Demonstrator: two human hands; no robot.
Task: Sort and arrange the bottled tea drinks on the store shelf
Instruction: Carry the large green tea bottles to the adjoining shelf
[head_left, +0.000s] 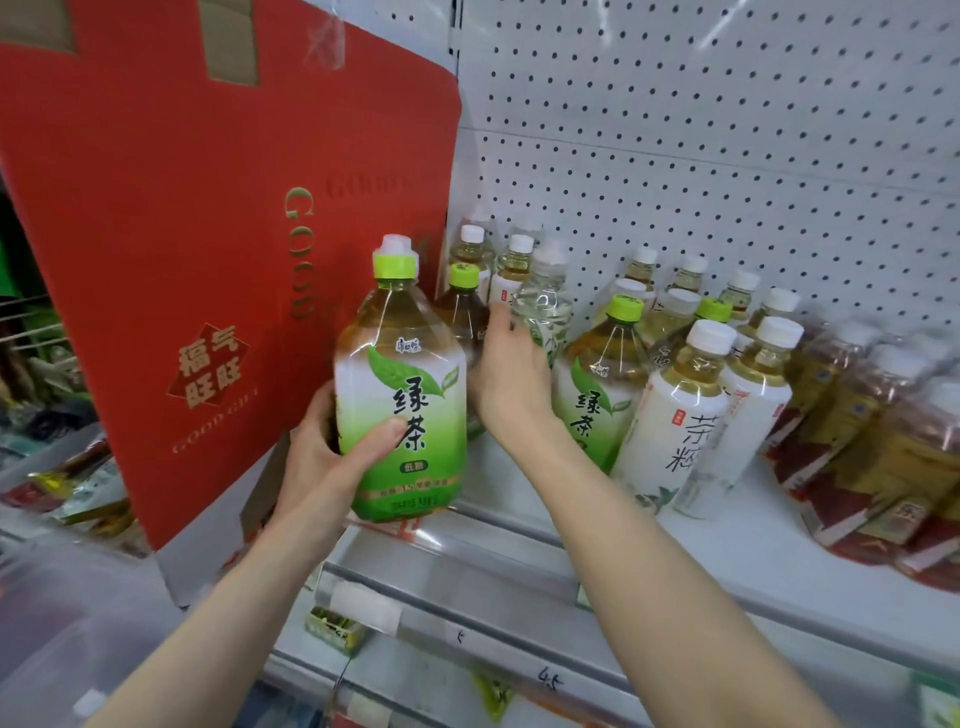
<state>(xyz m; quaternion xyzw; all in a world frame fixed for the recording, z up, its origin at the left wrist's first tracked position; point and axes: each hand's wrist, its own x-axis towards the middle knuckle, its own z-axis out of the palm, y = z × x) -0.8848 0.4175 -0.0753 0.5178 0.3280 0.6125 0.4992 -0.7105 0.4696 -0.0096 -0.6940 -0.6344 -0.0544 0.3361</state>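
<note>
The left hand (332, 447) curls in a grip, thumb across the front, forearm rising from lower left. The right hand (506, 374) reaches forward, back facing the camera, fingers extended, bare forearm angling up from lower right.

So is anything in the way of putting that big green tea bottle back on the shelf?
Yes. The right hand and another green-capped bottle fill the spot just behind the held green tea bottle, which the left hand grips at the shelf edge. The red gift box crowds its left side.
</note>
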